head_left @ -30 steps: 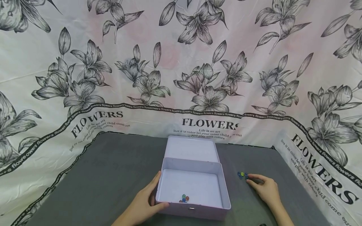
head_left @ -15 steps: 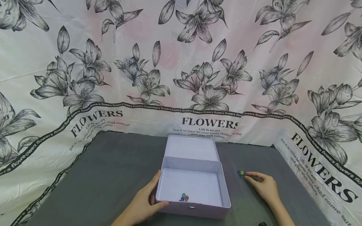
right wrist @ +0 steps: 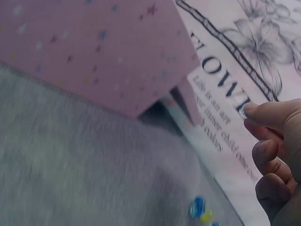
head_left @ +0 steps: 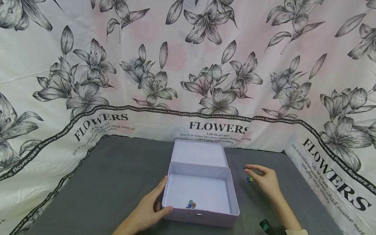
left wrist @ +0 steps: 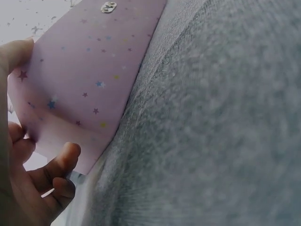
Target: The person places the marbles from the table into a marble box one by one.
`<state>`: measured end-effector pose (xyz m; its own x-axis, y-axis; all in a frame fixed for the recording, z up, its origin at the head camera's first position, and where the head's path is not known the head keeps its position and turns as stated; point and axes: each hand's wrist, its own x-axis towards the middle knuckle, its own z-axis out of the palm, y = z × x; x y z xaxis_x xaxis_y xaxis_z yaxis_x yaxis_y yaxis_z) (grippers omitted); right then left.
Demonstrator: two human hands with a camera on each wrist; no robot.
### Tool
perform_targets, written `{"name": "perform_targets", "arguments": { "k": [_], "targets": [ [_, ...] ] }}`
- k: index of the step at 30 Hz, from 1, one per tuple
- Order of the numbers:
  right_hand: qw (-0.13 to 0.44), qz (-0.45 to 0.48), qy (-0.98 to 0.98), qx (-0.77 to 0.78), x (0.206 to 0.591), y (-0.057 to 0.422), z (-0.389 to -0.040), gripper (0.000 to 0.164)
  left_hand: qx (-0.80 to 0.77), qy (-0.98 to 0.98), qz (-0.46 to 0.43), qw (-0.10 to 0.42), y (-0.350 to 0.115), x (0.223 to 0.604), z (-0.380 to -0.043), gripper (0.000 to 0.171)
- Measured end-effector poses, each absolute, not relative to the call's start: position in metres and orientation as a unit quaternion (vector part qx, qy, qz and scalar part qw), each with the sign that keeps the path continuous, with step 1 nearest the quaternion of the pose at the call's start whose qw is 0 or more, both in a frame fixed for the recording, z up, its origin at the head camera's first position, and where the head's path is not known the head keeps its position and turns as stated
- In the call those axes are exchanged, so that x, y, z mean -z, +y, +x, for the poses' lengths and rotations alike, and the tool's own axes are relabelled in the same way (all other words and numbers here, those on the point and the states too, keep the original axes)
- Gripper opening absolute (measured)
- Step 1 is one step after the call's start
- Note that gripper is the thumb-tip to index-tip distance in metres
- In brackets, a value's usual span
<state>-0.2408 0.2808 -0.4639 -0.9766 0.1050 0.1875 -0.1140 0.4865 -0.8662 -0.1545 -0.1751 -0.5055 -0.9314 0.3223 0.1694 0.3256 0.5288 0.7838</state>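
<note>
I see a grey table (head_left: 126,176) whose top looks woven up close, with a flower-printed sheet (head_left: 217,98) rising behind it and round both sides, lettered FLOWERS. On the table stands an open lilac box (head_left: 205,218), its lid (head_left: 199,153) folded back; several marbles (head_left: 191,205) lie inside by the front wall. The left hand (head_left: 147,209) grips its near left corner; the right hand (head_left: 268,181) pinches one marble (right wrist: 243,111) above the loose marbles (head_left: 248,180) right of the box.
</note>
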Motion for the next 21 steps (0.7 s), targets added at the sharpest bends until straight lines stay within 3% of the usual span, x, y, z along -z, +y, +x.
{"name": "perform_targets", "arguments": {
  "k": [21],
  "targets": [
    [0.104,0.09,-0.849,-0.509,0.425,0.196,-0.272,0.027,0.447,-0.871,-0.203,0.013,-0.177,0.509,-0.156,0.093]
  ]
}}
